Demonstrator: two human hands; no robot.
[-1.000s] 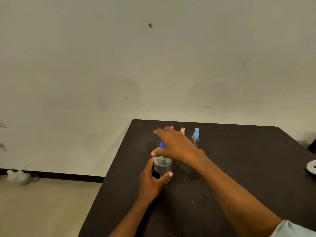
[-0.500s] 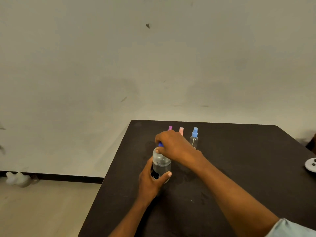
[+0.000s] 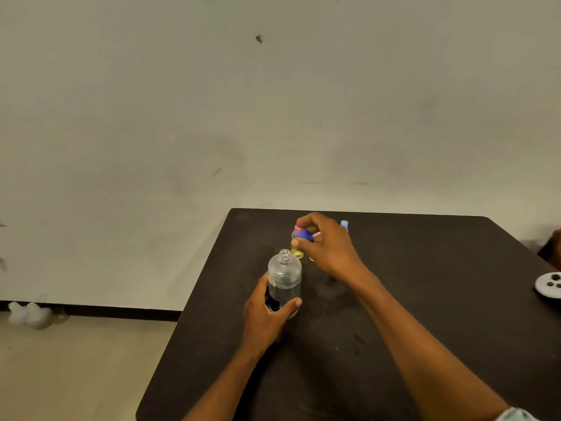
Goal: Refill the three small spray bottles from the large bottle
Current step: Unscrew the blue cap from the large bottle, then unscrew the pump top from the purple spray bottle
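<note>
One large bottle (image 3: 284,278) is my concern. It stands upright on the surface (image 3: 425,299) with its neck open, inside the curl of my left hand (image 3: 264,317), whose fingers wrap its lower body with the thumb across the near side. It is clear and smooth-walled, and I cannot tell whether it is plastic or glass. It looks about half full, so I judge it moderately heavy and a little slippery. I would grip low, around the dark label, and tip slowly.

One blue cap (image 3: 304,236) is pinched in the fingers of my right hand (image 3: 331,250), just beyond and above the open neck.

Of the small bottles I can count only two for certain. A pink-topped spray bottle (image 3: 297,228) sits directly behind those fingers, and a light-blue-topped spray bottle (image 3: 344,223) sits past the knuckles. A third is probably hidden behind the hand. They look light and easy to tip, so each is best steadied round its body.
</note>
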